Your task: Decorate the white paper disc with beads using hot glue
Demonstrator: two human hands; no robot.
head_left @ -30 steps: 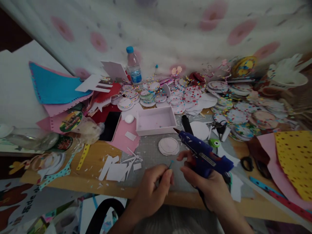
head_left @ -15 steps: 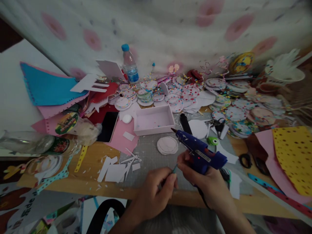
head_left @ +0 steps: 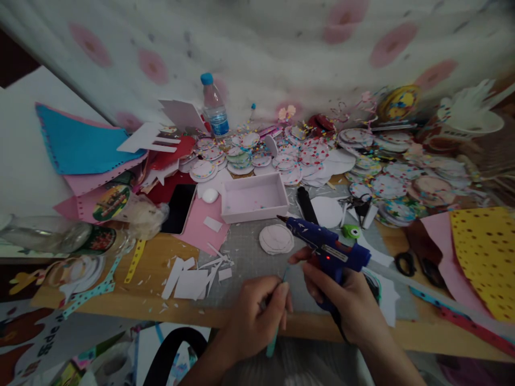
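Blue plastic in the right hand [head_left: 344,300]: gripping the glue gun [head_left: 330,247] pistol-fashion, aiming the nozzle [head_left: 282,219] leftward and away from both hands, probably to spare the fingers. Pinching a thin teal strip [head_left: 286,273] between thumb and forefinger of the left hand [head_left: 261,308], pointing its end upward just beside the right forefinger, likely to leave that end exposed; not showing clearly whether touching. Finding, just beyond, white paper discs [head_left: 277,239] stacked flat on the grey mat [head_left: 249,246], seemingly for close reach. Passing white paper offcuts [head_left: 191,284] on the left, then meeting an open white box [head_left: 254,213] behind the discs, perhaps for catching loose bits. Ending among confetti-dotted discs [head_left: 316,153] crowding the back, probably overlapping for want of room.
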